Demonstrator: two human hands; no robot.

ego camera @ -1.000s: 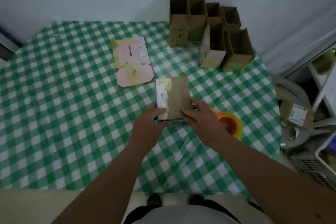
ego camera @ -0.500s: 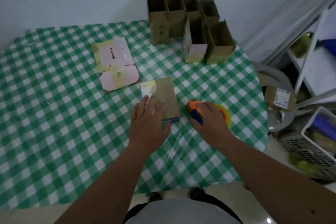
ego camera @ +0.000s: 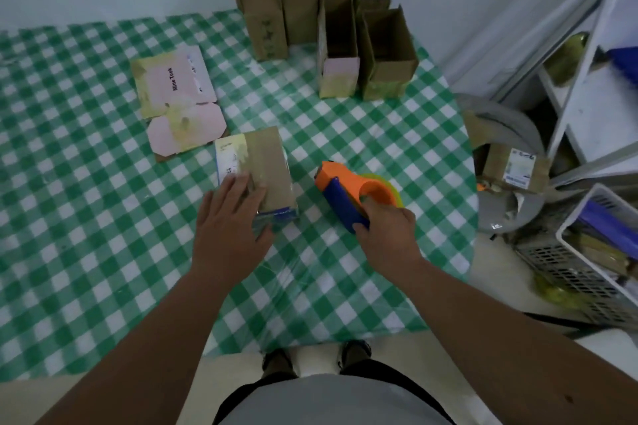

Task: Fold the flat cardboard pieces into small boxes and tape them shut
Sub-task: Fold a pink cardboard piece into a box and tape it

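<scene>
Head view: looking down at a table (ego camera: 86, 217) that is wearing a green and white check cloth
Left hand (ego camera: 231, 224): lying flat with straight fingers, pressing down on the near end of the brown box
Brown box (ego camera: 262, 162): lying on its side near the middle of the table, with pale tape running along its top and a white label showing at its left edge
Right hand (ego camera: 386, 235): curling its fingers round the near end of the tape holder and gripping it
Tape holder (ego camera: 348, 193): orange and blue with a yellow-green roll in it, sitting on the table just to the right of the brown box, not touching it
Flat pieces (ego camera: 179, 100): two pink and yellow flat cards lying toward the far left of the brown box, one overlapping the other, near the middle of the table's far half
Open boxes (ego camera: 328, 17): a bunch of tall brown ones standing close together at the far edge of the table, tops open
Floor on the right: a grey round thing, a small brown box with a label (ego camera: 514, 166), a white shelf (ego camera: 587, 103) and a white basket (ego camera: 600, 252) are sitting past the table's right edge
</scene>
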